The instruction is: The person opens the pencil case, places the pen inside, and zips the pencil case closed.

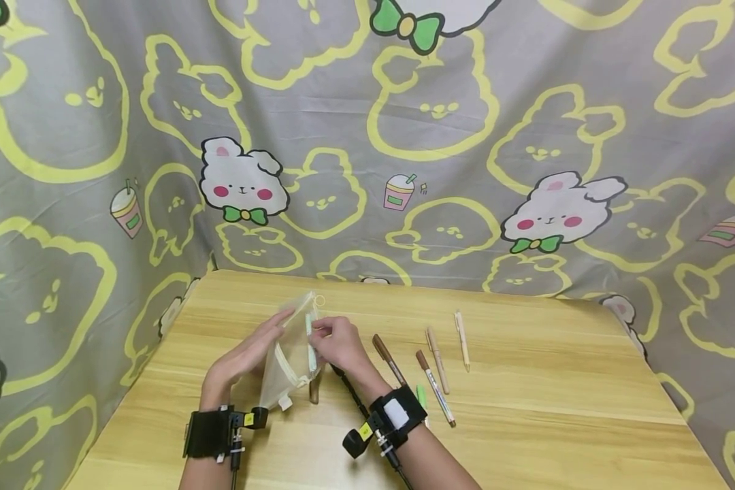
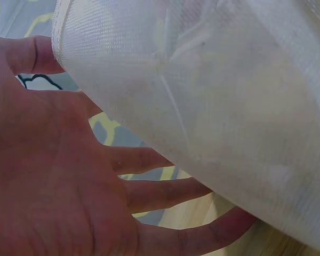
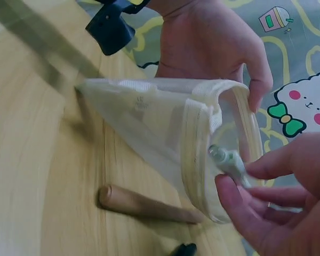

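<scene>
A see-through zip pouch (image 1: 289, 354) with a cream zipper stands tilted between the two hands, its mouth toward the right hand. My left hand (image 1: 248, 350) is against the pouch's left side, fingers straight. The left wrist view shows the left fingers (image 2: 165, 193) along the pouch's edge, their tips partly hidden behind it. The thumb lies at the rim. My right hand (image 1: 341, 346) pinches a pale green pen (image 3: 230, 162) between thumb and fingers at the pouch's mouth. Below the pouch, a brown pen (image 3: 144, 205) lies on the table.
Right of the hands lie a brown marker (image 1: 388, 357), a brown-capped pen (image 1: 436, 388), a beige pen (image 1: 437, 361) and a white pen (image 1: 462, 340). A bright green pen (image 1: 421, 395) is partly hidden by the right wrist strap. A patterned curtain (image 1: 343, 136) borders the wooden table (image 1: 557, 408).
</scene>
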